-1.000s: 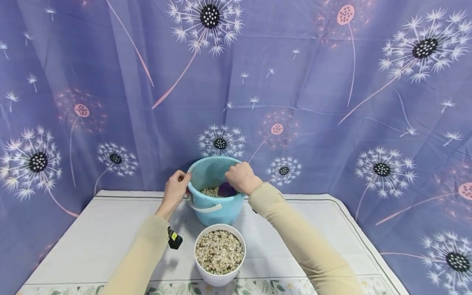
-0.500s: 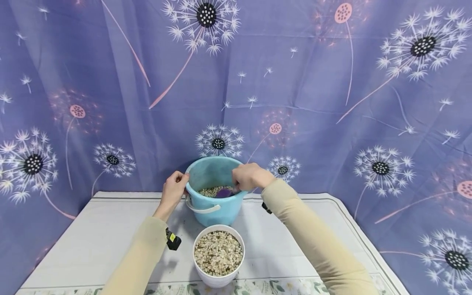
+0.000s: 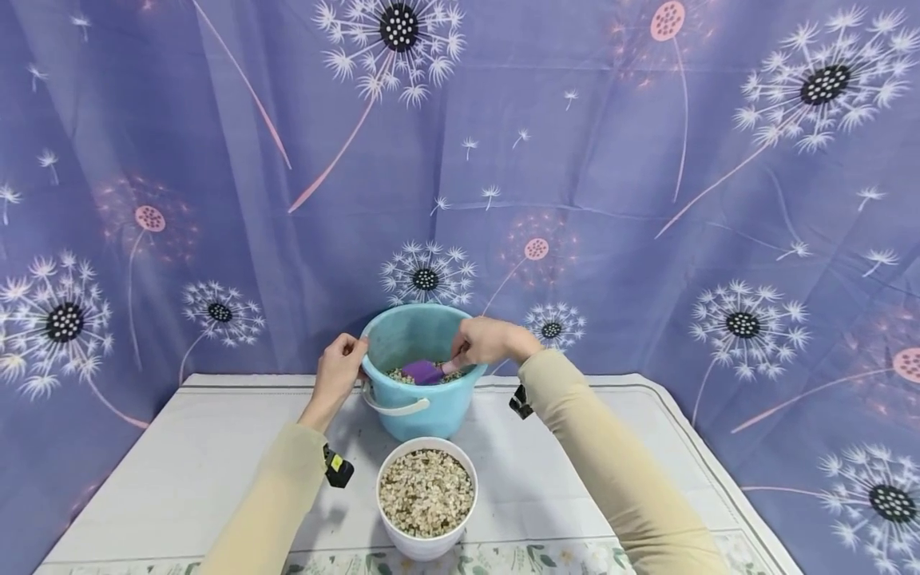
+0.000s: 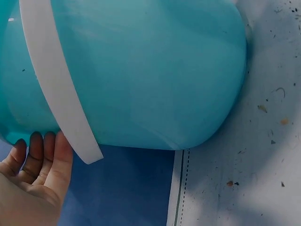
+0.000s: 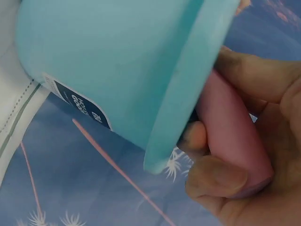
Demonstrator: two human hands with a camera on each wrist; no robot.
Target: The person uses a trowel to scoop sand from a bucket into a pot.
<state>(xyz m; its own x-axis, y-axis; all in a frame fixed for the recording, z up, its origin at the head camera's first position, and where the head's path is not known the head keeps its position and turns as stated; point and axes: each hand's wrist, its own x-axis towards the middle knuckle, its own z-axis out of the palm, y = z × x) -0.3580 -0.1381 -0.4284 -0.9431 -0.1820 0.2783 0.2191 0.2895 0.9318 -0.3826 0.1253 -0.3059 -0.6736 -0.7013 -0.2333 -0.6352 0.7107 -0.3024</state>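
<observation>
A light blue bucket [image 3: 424, 411] with a white handle stands at the back of the table, with a grainy pale mix inside. At its left rim my left hand [image 3: 339, 369] grips the edge; in the left wrist view the fingers [image 4: 49, 146] lie against the bucket's outer side. My right hand [image 3: 490, 342] is over the right rim, holding a small trowel by its pink handle [image 5: 233, 132]. The trowel's purple blade [image 3: 422, 371] is inside the bucket, low at the mix. In front, a white pot [image 3: 424, 547] is filled with the same-looking mix [image 3: 427, 491].
A white tablecloth [image 3: 216, 463] with a leafy front border covers the table. Small crumbs [image 4: 230, 183] are scattered on it near the bucket. A purple curtain [image 3: 503, 176] with dandelion prints hangs close behind the bucket.
My right hand has shifted slightly right and tilted, and the purple trowel blade has swung left across the mix and shows more. My left hand has stayed at the rim.
</observation>
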